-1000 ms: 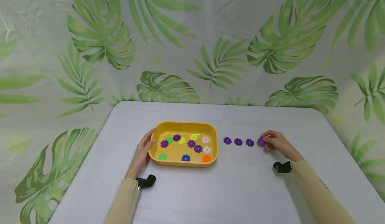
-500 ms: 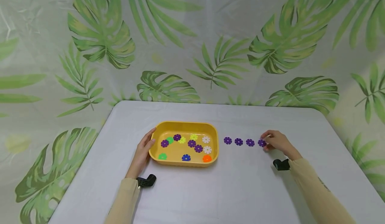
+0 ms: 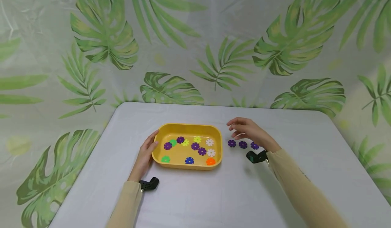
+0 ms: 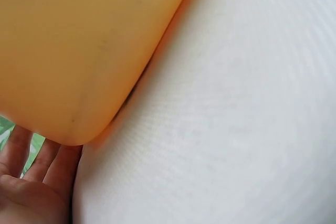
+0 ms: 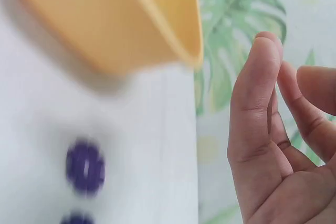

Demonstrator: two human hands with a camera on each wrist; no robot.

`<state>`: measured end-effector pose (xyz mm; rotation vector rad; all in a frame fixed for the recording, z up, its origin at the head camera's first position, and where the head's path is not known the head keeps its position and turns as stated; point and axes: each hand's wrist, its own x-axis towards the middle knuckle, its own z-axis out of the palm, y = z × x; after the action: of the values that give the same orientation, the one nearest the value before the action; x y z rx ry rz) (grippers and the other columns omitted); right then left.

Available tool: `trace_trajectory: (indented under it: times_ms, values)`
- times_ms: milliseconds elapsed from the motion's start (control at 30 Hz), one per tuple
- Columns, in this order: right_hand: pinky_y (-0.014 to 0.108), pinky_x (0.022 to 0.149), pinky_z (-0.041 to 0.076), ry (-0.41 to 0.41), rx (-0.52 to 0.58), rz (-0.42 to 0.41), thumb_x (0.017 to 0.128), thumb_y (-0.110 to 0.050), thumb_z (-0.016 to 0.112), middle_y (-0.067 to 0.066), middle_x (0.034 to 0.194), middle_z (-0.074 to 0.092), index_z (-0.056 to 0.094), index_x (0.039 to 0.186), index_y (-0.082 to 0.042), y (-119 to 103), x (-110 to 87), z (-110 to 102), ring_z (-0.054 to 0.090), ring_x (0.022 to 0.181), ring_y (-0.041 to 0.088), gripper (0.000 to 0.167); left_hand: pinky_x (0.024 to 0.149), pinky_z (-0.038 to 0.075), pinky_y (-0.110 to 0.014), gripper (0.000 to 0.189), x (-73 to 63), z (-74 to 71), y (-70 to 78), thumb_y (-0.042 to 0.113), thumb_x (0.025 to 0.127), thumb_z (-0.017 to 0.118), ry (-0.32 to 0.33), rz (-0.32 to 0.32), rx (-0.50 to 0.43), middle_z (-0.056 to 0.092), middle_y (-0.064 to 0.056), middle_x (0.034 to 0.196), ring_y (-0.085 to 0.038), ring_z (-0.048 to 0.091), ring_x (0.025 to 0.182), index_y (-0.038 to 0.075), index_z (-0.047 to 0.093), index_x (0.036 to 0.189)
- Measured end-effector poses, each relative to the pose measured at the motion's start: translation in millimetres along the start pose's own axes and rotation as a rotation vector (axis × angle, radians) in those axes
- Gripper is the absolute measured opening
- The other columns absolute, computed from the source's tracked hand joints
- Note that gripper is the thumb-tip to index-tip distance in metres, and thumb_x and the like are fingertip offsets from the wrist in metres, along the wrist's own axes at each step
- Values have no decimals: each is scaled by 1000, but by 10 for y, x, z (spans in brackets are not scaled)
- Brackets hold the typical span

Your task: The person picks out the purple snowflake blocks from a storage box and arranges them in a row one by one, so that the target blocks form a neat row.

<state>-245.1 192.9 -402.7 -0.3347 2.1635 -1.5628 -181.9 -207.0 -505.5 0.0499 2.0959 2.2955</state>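
At the left end of a yellow tray (image 3: 187,166), my left hand (image 3: 144,156) holds the rim, thumb over the edge and fingers along the outer wall. Its fingers (image 4: 59,166) show against that wall in the left wrist view. My right hand (image 3: 248,130) is raised just right of the tray, holding nothing, with fingers slightly bent and spread. Below it lies a row of purple notched plastic discs: one disc (image 3: 231,143) nearest the tray, another (image 3: 242,144) beside it, and a third (image 3: 254,145) partly covered by the wrist. The right forearm hides the row's right end.
Inside the tray lie several notched discs, among them purple ones (image 3: 202,151), white (image 3: 209,142), yellow (image 3: 197,139), green (image 3: 165,159), blue (image 3: 189,160) and orange (image 3: 210,161). A white-covered table (image 3: 195,200) bears everything, with a leaf-print curtain (image 3: 171,51) behind.
My right hand has let go of the purple disc at the row's right end and moved up and left towards the tray. The left hand stays on the tray.
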Motion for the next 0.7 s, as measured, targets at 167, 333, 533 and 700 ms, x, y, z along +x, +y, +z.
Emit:
trace_trajectory:
  times_ms: [167, 333, 533, 700]
  values:
    - [34, 80, 56, -95, 28, 8, 100, -16, 49, 30, 120, 51, 48, 128, 8, -174, 278, 430, 59, 93, 38, 37, 110, 27, -27, 47, 11, 1, -15, 21, 102, 48, 17, 0, 14, 26, 0, 155, -14, 23, 141, 15, 37, 148]
    - [40, 82, 56, -178, -7, 70, 100, -14, 48, 29, 121, 53, 49, 128, 9, -203, 505, 781, 60, 97, 44, 36, 111, 26, -26, 47, 21, 0, -19, 20, 102, 47, 32, 3, 25, 27, 1, 154, -13, 22, 141, 15, 38, 147]
    - [35, 74, 58, -228, -72, 175, 98, -13, 51, 20, 118, 58, 56, 124, 4, -146, 704, 1028, 67, 81, 28, 31, 113, 22, -27, 46, 21, -1, -17, 20, 102, 47, 30, -3, 31, 28, 4, 154, -10, 19, 141, 17, 38, 147]
    - [36, 74, 58, -268, -98, 214, 98, -7, 48, 16, 114, 59, 58, 119, 3, -101, 793, 1115, 66, 80, 29, 26, 112, 22, -26, 46, 25, -4, -13, 20, 102, 47, 31, -5, 32, 28, 4, 154, -9, 20, 141, 17, 38, 148]
